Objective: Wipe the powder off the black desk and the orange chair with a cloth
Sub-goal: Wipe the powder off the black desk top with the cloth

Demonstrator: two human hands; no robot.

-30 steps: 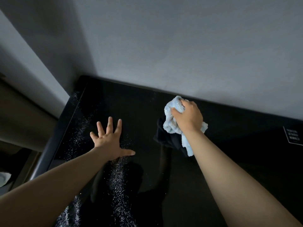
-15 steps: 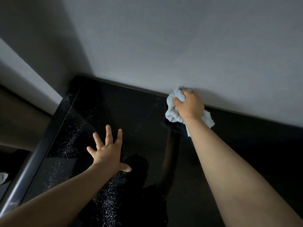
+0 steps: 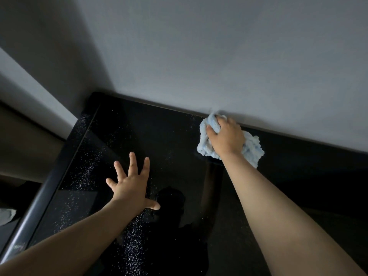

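Clutches the blue cloth (image 3: 252, 148) in the right grip (image 3: 226, 138), shoved up the bench (image 3: 163, 140) from its middle to the wall (image 3: 219, 56). Rests the left grip (image 3: 129, 186) splayed flat, empty. Leaves powder (image 3: 87, 172) around and left of that grip, unwiped.

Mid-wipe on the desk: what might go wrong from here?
The cloth, gripped by the right hand, sits at the wall; powder may get pushed into that seam. The left hand is spread among the powder and may smear it. Most powder lies near the left edge of the black desk; a careless sweep could send it over.
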